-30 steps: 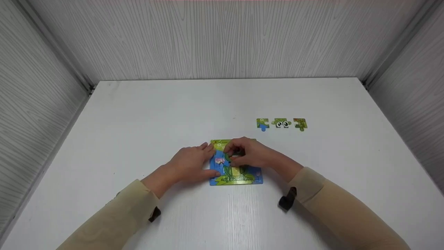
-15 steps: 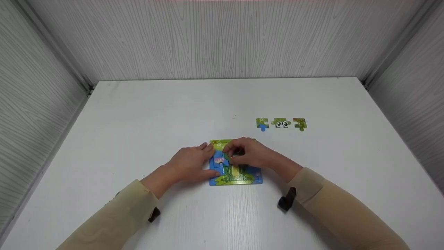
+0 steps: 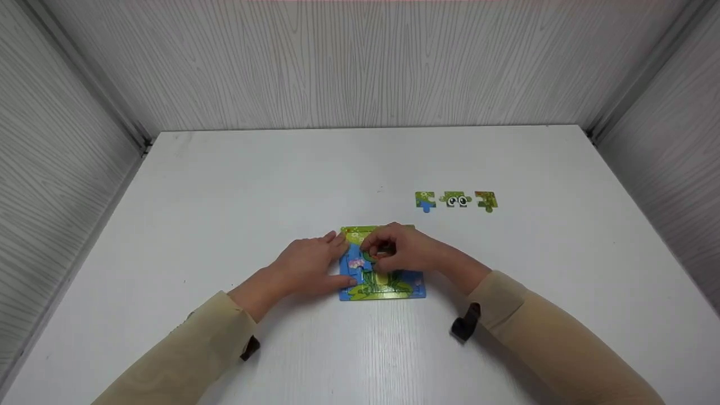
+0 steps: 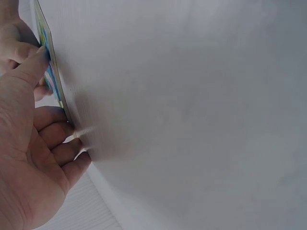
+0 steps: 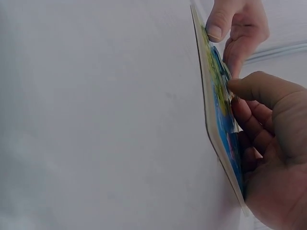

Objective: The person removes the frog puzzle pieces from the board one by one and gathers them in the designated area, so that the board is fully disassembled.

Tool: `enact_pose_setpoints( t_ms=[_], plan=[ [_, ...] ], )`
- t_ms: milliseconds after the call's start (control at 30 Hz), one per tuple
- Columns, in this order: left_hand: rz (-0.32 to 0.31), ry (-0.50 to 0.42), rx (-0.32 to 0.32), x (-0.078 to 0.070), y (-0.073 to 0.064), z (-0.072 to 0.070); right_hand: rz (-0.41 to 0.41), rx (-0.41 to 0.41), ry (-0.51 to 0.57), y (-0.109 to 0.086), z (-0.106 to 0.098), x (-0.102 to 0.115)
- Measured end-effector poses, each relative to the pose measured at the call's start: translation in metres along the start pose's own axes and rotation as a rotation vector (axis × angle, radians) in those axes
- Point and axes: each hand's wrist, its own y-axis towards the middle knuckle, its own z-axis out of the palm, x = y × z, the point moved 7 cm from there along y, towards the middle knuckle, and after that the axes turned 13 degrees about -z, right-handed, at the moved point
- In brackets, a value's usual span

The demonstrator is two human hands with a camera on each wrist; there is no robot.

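A frog jigsaw puzzle board (image 3: 388, 293), blue and green, lies on the white table in front of me. My left hand (image 3: 308, 266) rests along its left side, thumb on the front left part and fingertips near the back left corner. With thumb and forefinger my right hand (image 3: 413, 248) pinches a green puzzle piece (image 3: 369, 256) with some orange-red, low over the middle of the board. Beside it sits a blue piece with a pink flower (image 3: 356, 263). In the right wrist view, loose pieces (image 5: 220, 64) stand slightly raised from the board's surface. The right fingers hide much of the board's back right part.
Behind the board and to the right, three loose puzzle pieces lie in a row: a green and blue one (image 3: 426, 201), one with two eyes (image 3: 456, 199) and a green and red one (image 3: 487, 201). Grey wood-grain walls (image 3: 360, 64) enclose the table's back and sides.
The right hand's fingers shift slightly with the green piece, and the blue flower piece beside it moves a little. The left hand and the three loose pieces stay in place.
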Motion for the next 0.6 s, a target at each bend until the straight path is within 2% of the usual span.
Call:
enact_pose_setpoints(
  t_ms=[167, 600],
  plan=[
    [-0.008, -0.002, 0.005, 0.0006, 0.0001, -0.0001, -0.033, 0.014, -0.021, 0.0016, 0.0017, 0.0007],
    [-0.006, -0.002, -0.005, -0.0003, -0.0004, -0.0008, -0.058, 0.016, -0.121, 0.0031, 0.0029, 0.0048]
  ],
)
